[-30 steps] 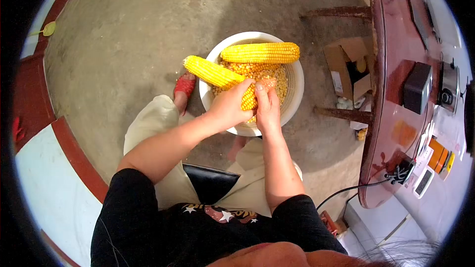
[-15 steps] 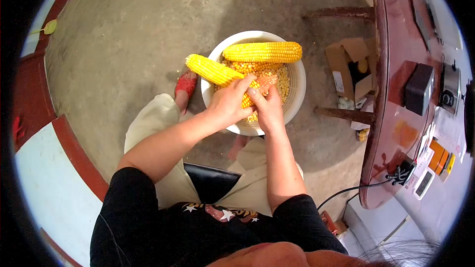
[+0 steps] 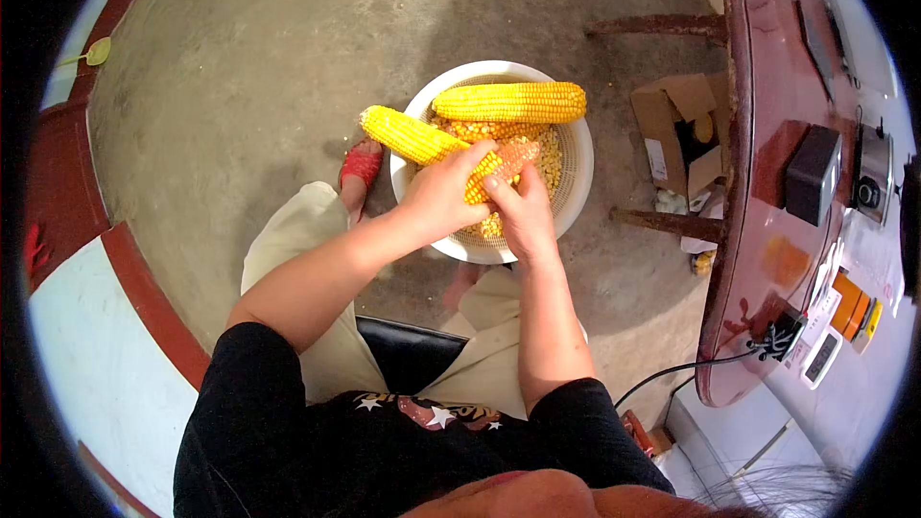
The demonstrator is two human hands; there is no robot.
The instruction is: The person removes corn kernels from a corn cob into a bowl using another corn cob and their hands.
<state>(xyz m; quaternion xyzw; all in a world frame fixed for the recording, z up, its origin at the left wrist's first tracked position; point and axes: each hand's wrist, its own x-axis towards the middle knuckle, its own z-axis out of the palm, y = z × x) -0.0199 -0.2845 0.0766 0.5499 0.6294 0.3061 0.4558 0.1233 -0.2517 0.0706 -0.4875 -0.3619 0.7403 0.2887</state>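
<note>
A partly shelled corn cob (image 3: 519, 155) is between my hands above a white basin (image 3: 576, 194); its upper right end is bare and pinkish, with yellow kernels lower down. My left hand (image 3: 443, 198) is closed around its kernel-covered part. Closed on its other side, my right hand (image 3: 524, 217) has its thumb against the kernels. A yellow ear of corn (image 3: 408, 134) slants over the basin's left rim, its lower end partly hidden by my left hand. Another full ear (image 3: 508, 102) lies across the back. Loose kernels (image 3: 550, 161) lie below in the basin.
Right of the basin, an open cardboard box (image 3: 662, 139) stands by the legs of a reddish table (image 3: 743, 259). On the tabletop are a black box-shaped device (image 3: 814, 173) and a small white digital display (image 3: 822, 357). A black cable (image 3: 662, 376) hangs from the edge.
My right thumb and hand have shifted slightly along the cob, and the cob has tilted a little. The two full ears and the basin stay in place.
</note>
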